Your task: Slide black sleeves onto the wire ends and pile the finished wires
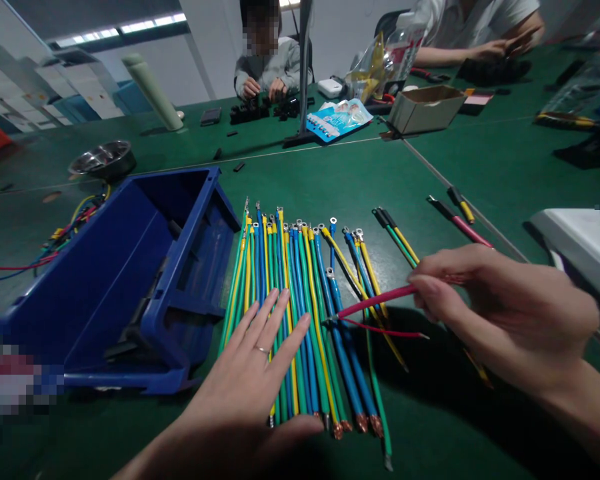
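Observation:
My left hand (253, 373), fingers spread and a ring on one, lies flat over a row of green, yellow and blue cables (305, 267) with metal lugs at their far ends. Some near ends show bare copper. In my right hand (505, 313) a red wire (380, 298) is pinched between thumb and fingers, its metal tip over the row's right side. Below it lies a thinner red wire (390, 331). Two thick blue cables (347, 347) border the row. Black-sleeved green and yellow cables (400, 240) and a black-sleeved red cable (463, 225) lie farther right.
A blue bin (185, 333) with black pieces inside stands left of the cables. Behind it are a metal bowl (105, 160) and loose wires. A metal post (304, 73), blue packet (337, 121) and cardboard box (425, 110) stand farther back. Two people sit across the table.

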The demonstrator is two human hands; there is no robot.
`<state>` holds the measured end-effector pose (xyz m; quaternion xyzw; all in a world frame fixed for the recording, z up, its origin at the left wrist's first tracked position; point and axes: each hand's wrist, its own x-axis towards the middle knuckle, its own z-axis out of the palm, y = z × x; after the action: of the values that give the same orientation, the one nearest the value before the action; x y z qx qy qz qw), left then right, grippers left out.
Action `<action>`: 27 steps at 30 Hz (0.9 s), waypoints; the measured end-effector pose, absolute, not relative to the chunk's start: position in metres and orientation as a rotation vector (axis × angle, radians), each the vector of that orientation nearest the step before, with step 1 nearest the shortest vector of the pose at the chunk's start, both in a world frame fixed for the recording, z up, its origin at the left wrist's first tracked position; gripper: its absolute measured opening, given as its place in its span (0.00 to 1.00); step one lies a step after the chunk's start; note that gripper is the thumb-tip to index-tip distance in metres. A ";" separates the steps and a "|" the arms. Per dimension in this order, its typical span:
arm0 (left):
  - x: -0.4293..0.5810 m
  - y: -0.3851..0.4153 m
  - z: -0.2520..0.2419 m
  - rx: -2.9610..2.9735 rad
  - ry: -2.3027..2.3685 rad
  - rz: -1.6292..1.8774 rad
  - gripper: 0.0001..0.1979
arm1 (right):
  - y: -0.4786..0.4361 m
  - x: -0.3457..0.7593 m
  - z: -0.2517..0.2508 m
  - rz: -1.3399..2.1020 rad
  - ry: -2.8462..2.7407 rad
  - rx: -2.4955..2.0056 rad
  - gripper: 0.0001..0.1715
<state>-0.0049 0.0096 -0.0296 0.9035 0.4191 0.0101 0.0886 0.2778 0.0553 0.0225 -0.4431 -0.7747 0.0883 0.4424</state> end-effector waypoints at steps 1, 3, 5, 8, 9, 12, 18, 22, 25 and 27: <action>-0.004 0.009 -0.030 2.689 1.255 0.035 0.48 | 0.055 0.276 0.022 0.334 -1.903 -1.081 0.04; -0.004 0.009 -0.030 2.694 1.248 0.038 0.48 | 0.054 0.272 0.022 0.580 -1.819 -1.073 0.04; -0.004 0.009 -0.030 2.699 1.242 0.037 0.48 | 0.052 0.269 0.022 0.701 -1.710 -1.085 0.03; -0.005 0.010 -0.031 2.702 1.255 0.035 0.49 | 0.049 0.267 0.020 0.581 -1.596 -1.088 0.04; -0.005 0.010 -0.031 2.705 1.250 0.031 0.50 | 0.048 0.268 0.018 0.527 -1.599 -1.078 0.05; -0.005 0.010 -0.031 2.712 1.208 0.018 0.51 | 0.047 0.271 0.011 0.460 -1.737 -1.024 0.08; -0.005 0.010 -0.026 2.696 1.218 -0.035 0.50 | 0.044 0.270 0.001 0.272 -1.781 -0.873 0.03; -0.006 0.011 -0.023 2.682 1.170 -0.042 0.50 | 0.045 0.269 0.005 0.141 -1.784 -0.938 0.11; -0.006 0.010 -0.023 2.676 1.177 -0.045 0.50 | 0.046 0.271 0.005 0.105 -1.810 -0.967 0.12; -0.007 0.009 -0.024 2.674 1.182 -0.048 0.49 | 0.046 0.273 0.004 0.090 -1.788 -0.956 0.12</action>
<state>-0.0065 0.0092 -0.0237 0.9091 0.4019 -0.0163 0.1083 0.2726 0.0463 0.0042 -0.4000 -0.7483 0.0375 0.5278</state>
